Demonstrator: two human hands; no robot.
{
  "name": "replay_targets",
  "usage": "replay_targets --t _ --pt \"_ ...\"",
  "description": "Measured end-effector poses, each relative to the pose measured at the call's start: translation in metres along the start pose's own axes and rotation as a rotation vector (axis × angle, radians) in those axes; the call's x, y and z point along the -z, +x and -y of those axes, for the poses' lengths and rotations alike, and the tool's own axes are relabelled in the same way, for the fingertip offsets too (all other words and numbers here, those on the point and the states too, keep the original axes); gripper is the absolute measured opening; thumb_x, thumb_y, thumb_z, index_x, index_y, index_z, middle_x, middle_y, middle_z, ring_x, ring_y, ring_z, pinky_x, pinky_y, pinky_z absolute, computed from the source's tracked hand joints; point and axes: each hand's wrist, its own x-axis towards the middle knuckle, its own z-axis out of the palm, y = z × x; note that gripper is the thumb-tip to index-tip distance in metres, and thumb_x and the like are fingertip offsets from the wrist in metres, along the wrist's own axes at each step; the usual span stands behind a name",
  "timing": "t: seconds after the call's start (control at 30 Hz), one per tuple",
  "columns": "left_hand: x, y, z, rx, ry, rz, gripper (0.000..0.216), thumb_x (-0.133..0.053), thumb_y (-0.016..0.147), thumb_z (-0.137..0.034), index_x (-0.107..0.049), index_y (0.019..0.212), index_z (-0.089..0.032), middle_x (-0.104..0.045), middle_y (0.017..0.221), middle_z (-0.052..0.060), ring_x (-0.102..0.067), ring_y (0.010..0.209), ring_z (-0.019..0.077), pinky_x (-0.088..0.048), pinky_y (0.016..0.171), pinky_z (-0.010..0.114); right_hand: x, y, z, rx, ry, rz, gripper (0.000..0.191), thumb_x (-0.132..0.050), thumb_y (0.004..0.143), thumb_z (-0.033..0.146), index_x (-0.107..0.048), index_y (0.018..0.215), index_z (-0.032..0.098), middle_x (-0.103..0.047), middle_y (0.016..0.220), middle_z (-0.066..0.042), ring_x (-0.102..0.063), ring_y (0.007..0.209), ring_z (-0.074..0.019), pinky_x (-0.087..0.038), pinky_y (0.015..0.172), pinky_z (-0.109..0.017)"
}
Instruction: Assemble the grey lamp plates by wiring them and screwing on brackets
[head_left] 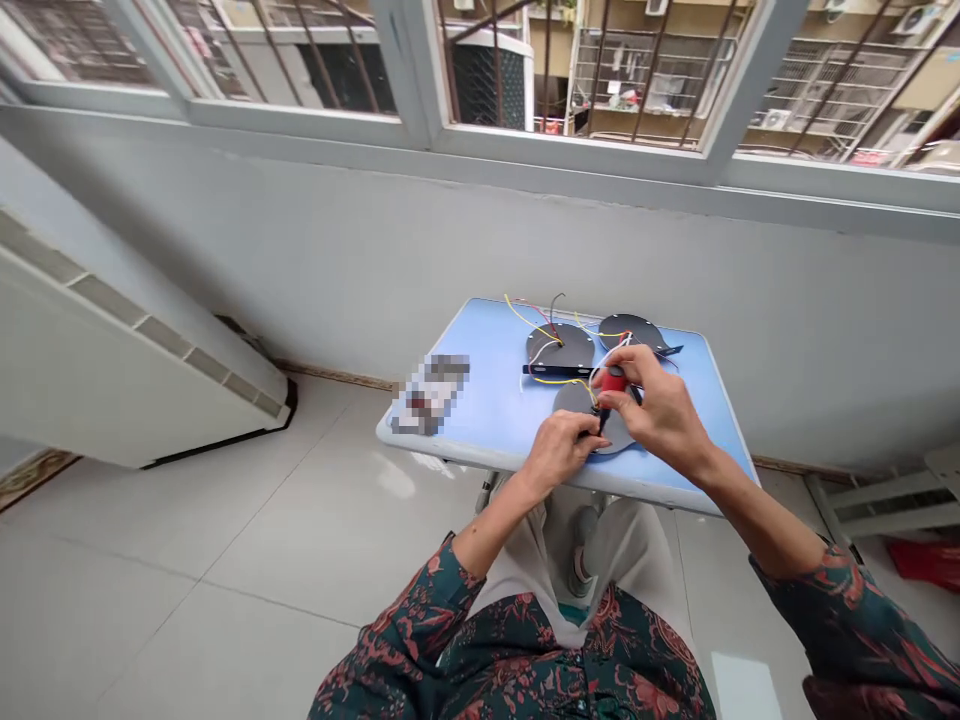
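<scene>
My right hand (658, 400) is closed around the red handle of a screwdriver (613, 381), which points down at a round dark grey disc (621, 432) near the table's front edge. My left hand (559, 447) rests over the disc's left part, its fingers pinched by the screwdriver's lower end at a small black part. What exactly those fingers hold is hidden. Yellow and white wires come up from this disc. Behind it lie two similar discs, one at the back left (574, 345) and one at the back right (611, 326), with loose coloured wires.
The discs lie on a small light-blue table (495, 420). A flat black bar (551, 371) crosses the front of the back-left disc. A blurred-out item (431, 395) lies on the table's left. Behind stands a white wall (450, 240) under barred windows.
</scene>
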Motion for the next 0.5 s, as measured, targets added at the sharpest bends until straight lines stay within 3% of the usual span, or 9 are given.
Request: replay_targets --t 0.07,0.13,0.27,0.4,0.5 --pt "0.0 0.001 0.003 0.009 -0.018 0.019 0.019 -0.075 0.087 -0.022 -0.064 0.071 -0.022 -0.075 0.084 0.0 -0.069 0.089 0.0198 -0.049 0.081 0.029 0.007 0.003 0.0 0.033 0.08 0.146 0.025 -0.055 0.085 0.014 -0.054 0.109 0.022 -0.073 0.094 -0.002 -0.068 0.079 -0.0155 -0.055 0.077 -0.032" --pt "0.0 0.002 0.003 0.007 -0.04 0.038 0.022 -0.075 0.086 -0.022 -0.062 0.069 -0.021 -0.077 0.089 0.0 -0.07 0.093 0.0203 -0.05 0.081 0.03 0.014 0.005 0.0 0.05 0.117 0.205 0.026 -0.054 0.086 0.013 -0.058 0.11 0.022 -0.071 0.092 -0.001 -0.067 0.079 -0.0145 -0.055 0.08 -0.033" --pt "0.004 0.004 -0.001 -0.001 -0.045 0.044 0.024 -0.074 0.086 -0.022 -0.058 0.068 -0.022 -0.079 0.101 0.0 -0.07 0.095 0.0207 -0.051 0.083 0.032 0.015 0.003 0.002 0.027 0.071 0.086 0.025 -0.056 0.089 0.014 -0.065 0.111 0.021 -0.071 0.087 0.0 -0.068 0.08 -0.0155 -0.054 0.084 -0.034" --pt "0.003 0.004 -0.003 0.006 0.007 0.03 0.028 -0.078 0.084 -0.023 -0.056 0.066 -0.022 -0.078 0.088 0.0 -0.07 0.09 0.0206 -0.051 0.083 0.032 0.003 -0.002 0.003 0.065 -0.197 -0.083 0.018 -0.065 0.09 0.022 -0.069 0.107 0.022 -0.071 0.087 -0.003 -0.062 0.079 -0.0177 -0.051 0.078 -0.033" --pt "0.001 0.004 -0.002 0.024 -0.001 0.012 0.029 -0.08 0.082 -0.022 -0.056 0.065 -0.022 -0.077 0.085 -0.001 -0.069 0.09 0.0206 -0.05 0.082 0.032 0.0 -0.001 0.001 0.134 -0.185 -0.097 0.016 -0.058 0.092 0.017 -0.067 0.104 0.021 -0.069 0.086 -0.003 -0.059 0.074 -0.0156 -0.05 0.074 -0.031"
